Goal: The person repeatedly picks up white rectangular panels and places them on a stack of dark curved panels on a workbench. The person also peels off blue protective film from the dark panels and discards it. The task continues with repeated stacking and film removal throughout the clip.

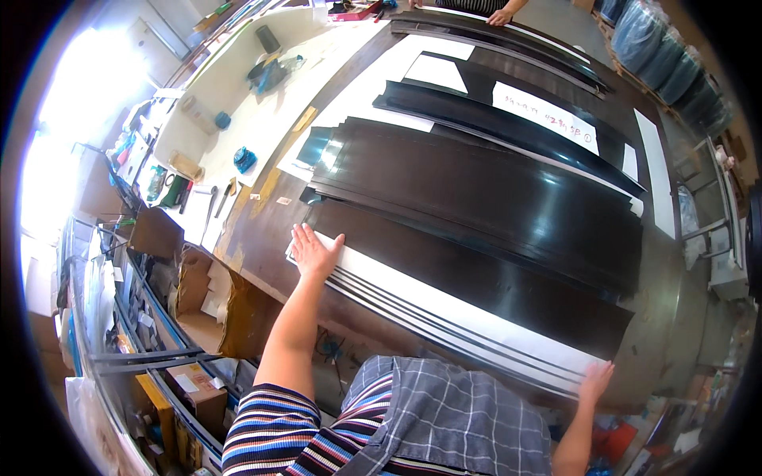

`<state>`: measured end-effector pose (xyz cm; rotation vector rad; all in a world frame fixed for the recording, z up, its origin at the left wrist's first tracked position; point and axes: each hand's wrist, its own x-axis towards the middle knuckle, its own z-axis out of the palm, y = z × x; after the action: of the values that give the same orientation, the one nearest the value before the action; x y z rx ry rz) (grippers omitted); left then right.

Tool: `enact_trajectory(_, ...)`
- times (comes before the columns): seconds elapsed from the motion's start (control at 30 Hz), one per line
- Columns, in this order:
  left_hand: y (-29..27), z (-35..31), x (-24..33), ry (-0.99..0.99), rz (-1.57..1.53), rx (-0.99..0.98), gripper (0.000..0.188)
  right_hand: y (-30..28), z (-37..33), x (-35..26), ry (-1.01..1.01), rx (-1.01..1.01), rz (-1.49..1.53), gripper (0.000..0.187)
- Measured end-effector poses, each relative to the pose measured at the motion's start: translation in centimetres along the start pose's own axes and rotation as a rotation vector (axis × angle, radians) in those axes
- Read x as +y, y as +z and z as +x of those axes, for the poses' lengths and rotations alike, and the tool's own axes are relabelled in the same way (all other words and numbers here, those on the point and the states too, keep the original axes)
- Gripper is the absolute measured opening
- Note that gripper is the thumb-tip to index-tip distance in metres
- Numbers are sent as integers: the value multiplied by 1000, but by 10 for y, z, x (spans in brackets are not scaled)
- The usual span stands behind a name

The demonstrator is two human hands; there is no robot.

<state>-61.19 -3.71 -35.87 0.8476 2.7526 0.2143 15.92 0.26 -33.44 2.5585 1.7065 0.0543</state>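
Lying along near edge of brown table point(266, 266): white strips point(436, 302) | probably light, bendy, kinda slick, so grab both ends | resting on left end with left hand point(316, 254), thumb spread from fingers | touching right end with right hand point(594, 382), can't tell finger spread tbh

Strips point(444, 305) lie along the near side of the table point(262, 255), before stacked sheets point(476, 190); a box point(194, 278) sits near left, bundles point(639, 36) far right.

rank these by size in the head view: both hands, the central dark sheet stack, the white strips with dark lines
Central dark sheet stack
White strips with dark lines
Left hand
Right hand
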Motion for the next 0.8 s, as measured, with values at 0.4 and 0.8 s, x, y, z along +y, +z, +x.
enact_trajectory(0.4, -50, 58, -13, -228, -24, -112, 92, -36, 41, 0, 346, -87, 183, 76)
enact_trajectory(0.8, -26, 108, -63, -34, -288, -216, 80, -37, 36, -14, 258, -201, 327, 73)
